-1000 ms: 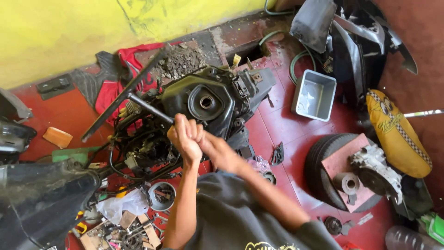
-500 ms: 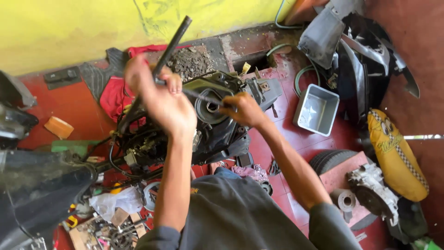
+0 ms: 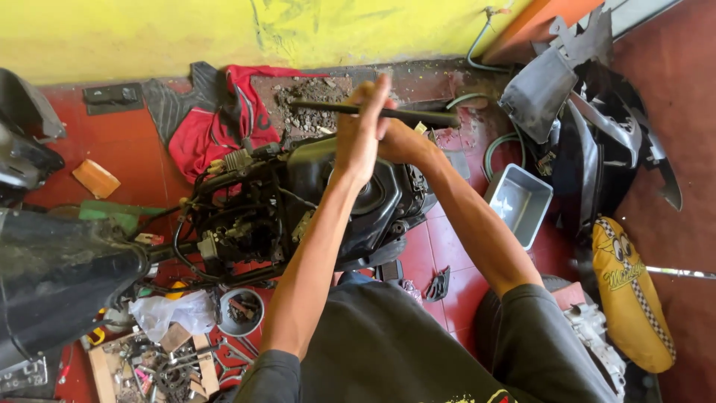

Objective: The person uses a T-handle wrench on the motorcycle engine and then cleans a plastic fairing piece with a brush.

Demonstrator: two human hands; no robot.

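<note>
While gripped — black rod point(image 3: 418, 116) across both hands point(image 3: 377, 134).

Red tiled floor point(image 3: 447, 246) carries a grey tray point(image 3: 520, 203), red cloth point(image 3: 216, 123) (crumpled), and rubble point(image 3: 313, 101).

2 hands point(image 3: 377, 130) gripping black bar point(image 3: 418, 116), engine point(image 3: 328, 201)

Black rod point(image 3: 388, 113) above a black engine point(image 3: 313, 201). Red tiled floor point(image 3: 447, 246), yellow wall point(image 3: 186, 30), red cloth point(image 3: 216, 123). Grey tray point(image 3: 520, 203). Yellow cushion point(image 3: 632, 298) with a black-and-white checkered stripe. Orange block point(image 3: 95, 178), green piece point(image 3: 112, 214), dark grey shirt point(image 3: 403, 351).
</note>
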